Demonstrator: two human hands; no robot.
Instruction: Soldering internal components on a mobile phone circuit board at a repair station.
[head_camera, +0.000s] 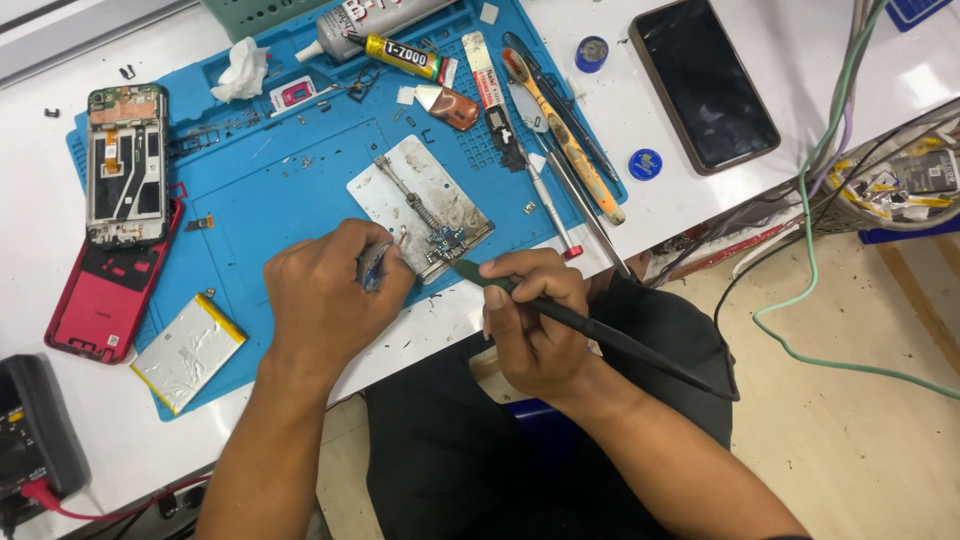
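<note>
the left hand (325, 295) rests on the near edge of the blue work mat (290, 180), fingers curled around a small bluish tool (373, 267); its tip sits at a small circuit board (446, 242). the circuit board is clamped at the near right corner of a metal holder plate (415, 200), which lies at the middle of the mat.

the right hand (535, 320) is clenched around a long black stick tool (590, 325). the tool's greenish tip touches the near edge of the circuit board; its handle runs back to the near right over the person's lap.

on the mat's left side lies an opened phone frame (127, 165), overlapping a red back cover (100, 290) nearer the person. a silver battery (188, 352) lies at the near left of the mat. at the far side are a yellow glue tube (402, 55), a crumpled tissue (242, 72) and an orange-handled brush (565, 135). a dark phone (705, 80) lies face up on the white table (800, 50) to the far right, near two blue caps (645, 163).
</note>
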